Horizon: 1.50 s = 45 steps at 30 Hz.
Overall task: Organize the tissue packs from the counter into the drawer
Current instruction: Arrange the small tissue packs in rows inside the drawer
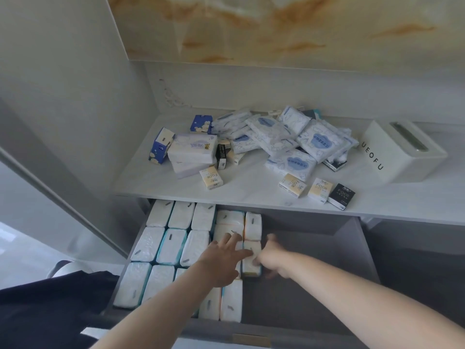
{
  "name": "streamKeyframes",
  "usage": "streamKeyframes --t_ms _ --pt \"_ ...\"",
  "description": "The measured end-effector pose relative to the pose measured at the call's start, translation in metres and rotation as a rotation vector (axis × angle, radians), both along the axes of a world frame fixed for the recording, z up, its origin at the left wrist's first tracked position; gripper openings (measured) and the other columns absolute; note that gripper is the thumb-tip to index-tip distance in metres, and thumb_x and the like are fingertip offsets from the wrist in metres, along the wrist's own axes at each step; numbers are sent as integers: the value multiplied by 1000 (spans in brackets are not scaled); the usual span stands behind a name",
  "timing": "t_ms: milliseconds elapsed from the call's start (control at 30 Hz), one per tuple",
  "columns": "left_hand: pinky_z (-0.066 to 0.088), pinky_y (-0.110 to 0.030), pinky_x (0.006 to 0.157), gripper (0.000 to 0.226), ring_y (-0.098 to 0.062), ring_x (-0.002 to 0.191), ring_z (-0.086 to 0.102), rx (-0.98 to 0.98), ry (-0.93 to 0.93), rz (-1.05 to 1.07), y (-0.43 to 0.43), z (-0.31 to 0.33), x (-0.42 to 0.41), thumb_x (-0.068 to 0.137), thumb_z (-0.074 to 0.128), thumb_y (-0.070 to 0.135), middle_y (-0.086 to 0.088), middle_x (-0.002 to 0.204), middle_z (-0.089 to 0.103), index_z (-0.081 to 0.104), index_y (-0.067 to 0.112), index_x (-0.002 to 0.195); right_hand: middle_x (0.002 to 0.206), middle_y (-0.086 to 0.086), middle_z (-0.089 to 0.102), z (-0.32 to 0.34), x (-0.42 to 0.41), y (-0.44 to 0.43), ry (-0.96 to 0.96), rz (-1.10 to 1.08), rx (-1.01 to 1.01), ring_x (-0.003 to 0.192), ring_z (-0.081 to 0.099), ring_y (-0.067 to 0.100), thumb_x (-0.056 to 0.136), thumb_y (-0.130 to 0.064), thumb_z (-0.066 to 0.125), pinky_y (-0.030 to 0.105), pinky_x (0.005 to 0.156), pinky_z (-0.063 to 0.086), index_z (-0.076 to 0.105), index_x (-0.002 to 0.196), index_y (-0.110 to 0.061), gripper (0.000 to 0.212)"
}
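The grey drawer [314,285] is pulled out below the counter, its left half packed with rows of white tissue packs [173,245]. My left hand [224,258] lies flat, fingers spread, on the packs in the middle. My right hand [273,258], blurred, grips a small yellow-edged tissue pack [251,260] standing at the right end of the rows. On the white counter [251,195] lies a pile of blue-and-white tissue packs [284,139], a purple-white pack [192,147] and small "Face" packs [319,190].
A white tissue box [402,152] lettered UEOFU stands at the counter's right. White walls close in at left and behind. A dark garment [50,306] covers the lower left. The drawer's right half shows bare grey floor.
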<state>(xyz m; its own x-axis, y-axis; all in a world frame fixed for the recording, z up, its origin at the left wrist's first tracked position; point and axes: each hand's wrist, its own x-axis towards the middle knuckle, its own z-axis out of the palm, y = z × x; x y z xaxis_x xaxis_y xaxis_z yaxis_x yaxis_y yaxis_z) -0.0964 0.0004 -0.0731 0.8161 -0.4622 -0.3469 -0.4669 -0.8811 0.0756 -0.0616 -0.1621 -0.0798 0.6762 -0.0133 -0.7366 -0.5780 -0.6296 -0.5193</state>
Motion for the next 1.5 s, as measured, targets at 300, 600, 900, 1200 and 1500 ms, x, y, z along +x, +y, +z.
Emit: streamKeyframes --t_ms 300,600,900,1200,1500 --pt "39 -44 109 60 -25 142 21 -43 27 37 3 16 13 95 55 38 -2 155 17 30 37 149 148 4 46 20 14 -14 -225 522 -141 130 50 25 93 -25 64 35 104 45 25 154 -25 73" --pt "48 -33 92 27 -13 112 49 -392 -133 212 -9 83 63 93 59 32 7 119 47 58 32 120 97 -15 62 124 72 -58 -641 597 -75 78 55 -4 96 -20 55 16 69 41 69 113 -28 24" --pt "49 -33 79 26 -16 107 51 -389 -345 179 -82 143 168 96 53 28 5 117 51 52 27 122 122 -1 60 158 175 -151 -1000 346 -337 108 57 18 92 -13 57 28 84 43 70 110 -25 25" --pt "38 -39 103 52 -24 134 33 -126 -594 93 -135 147 262 93 51 18 -4 151 29 38 23 143 161 14 17 131 256 -167 -772 313 -533 148 19 31 89 -48 60 46 114 21 22 154 -40 76" --pt "12 -43 120 59 -19 150 7 124 -507 -160 -142 131 317 100 42 32 -2 164 12 20 20 153 164 -6 16 110 294 -150 -726 592 -527 151 17 17 90 -46 50 59 117 8 27 150 -45 65"
